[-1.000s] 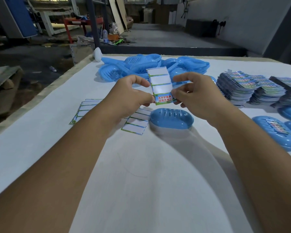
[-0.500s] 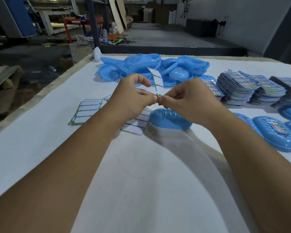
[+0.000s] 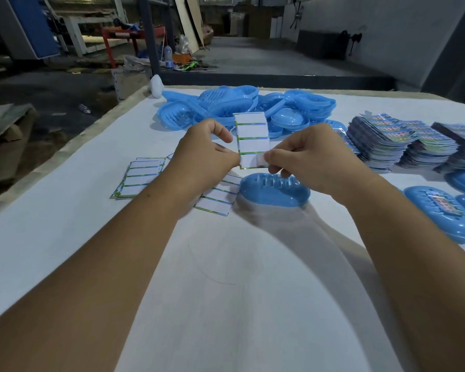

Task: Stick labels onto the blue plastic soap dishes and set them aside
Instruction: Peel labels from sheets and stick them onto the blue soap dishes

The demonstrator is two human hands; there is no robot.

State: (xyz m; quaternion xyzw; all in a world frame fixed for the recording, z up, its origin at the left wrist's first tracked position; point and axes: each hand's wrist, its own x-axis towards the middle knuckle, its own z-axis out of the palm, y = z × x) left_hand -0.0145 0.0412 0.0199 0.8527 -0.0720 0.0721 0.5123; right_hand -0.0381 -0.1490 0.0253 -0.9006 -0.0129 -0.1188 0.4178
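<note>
tabletop (image 3: 65,237): broad white sheet that carries everything here; flat and firm enough, I judge, to press a label down against.
heap of soap dishes (image 3: 242,108): loose pile of blue plastic dishes at the far middle of the tabletop, well apart from the hands; thin moulded shells, likely light, stiff and a little slippery.
label stacks (image 3: 403,143): fanned piles of printed sheets at the far right; paper, so light and floppy.
labelled dish (image 3: 440,213): lies at the right edge with a printed label across its slotted top, apart from the working dish.
soap dish (image 3: 274,190): blue oval, slotted face up, on the tabletop just below the hands; nothing holds it. Probably light enough to skid when pressed, so take it by the long rim.
spent backing sheets (image 3: 140,175): white strips with green edges lying left of the working dish, more just beside it.
left hand (image 3: 204,159): fingers curled, pinching the left edge of the label sheet and holding it upright.
right hand (image 3: 309,159): fingers curled, thumb and forefinger nipping the lower right corner of the sheet, where a small label appears to be lifting; blur hides the detail.
label sheet (image 3: 251,140): narrow backing strip, upper panels blank; thin, limp, easily creased. The sticker is best held by one corner, away from the adhesive.
</note>
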